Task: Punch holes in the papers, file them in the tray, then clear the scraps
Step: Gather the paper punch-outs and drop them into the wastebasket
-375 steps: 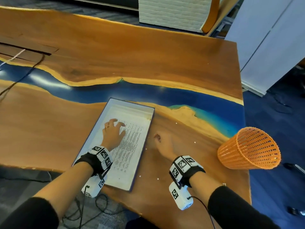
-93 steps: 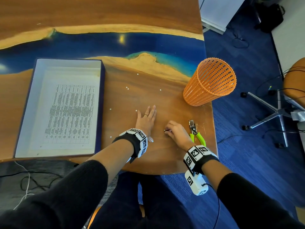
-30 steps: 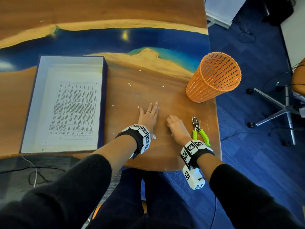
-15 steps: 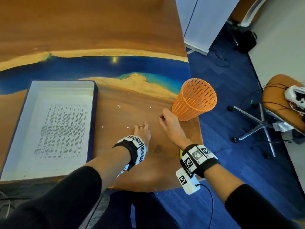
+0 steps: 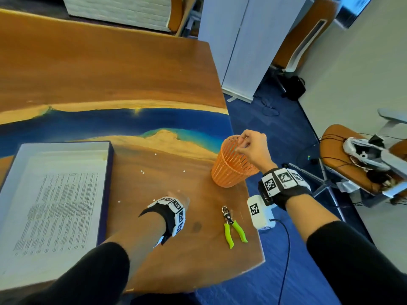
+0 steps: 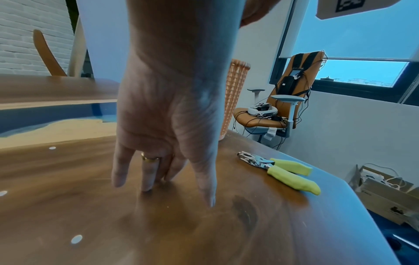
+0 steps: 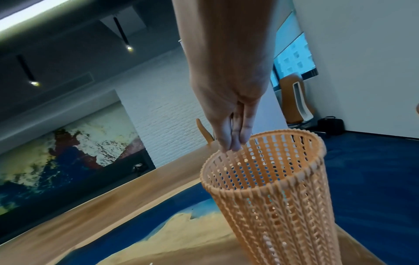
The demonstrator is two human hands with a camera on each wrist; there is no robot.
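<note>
My right hand point(image 5: 253, 146) has risen from the tabletop point(image 5: 154, 249) to the orange mesh basket point(image 5: 233, 170).

Its fingers point(image 7: 235, 141) are bunched narrow over the rim; my left hand point(image 6: 167, 125) still rests straight-fingered beside white paper scraps point(image 5: 142, 172), the printed papers lying in the tray point(image 5: 105, 194) near the left edge.

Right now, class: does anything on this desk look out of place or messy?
Yes: small white paper scraps lie scattered over the wooden table between the tray and the orange basket. The hole punch lies near the table's edge.
</note>
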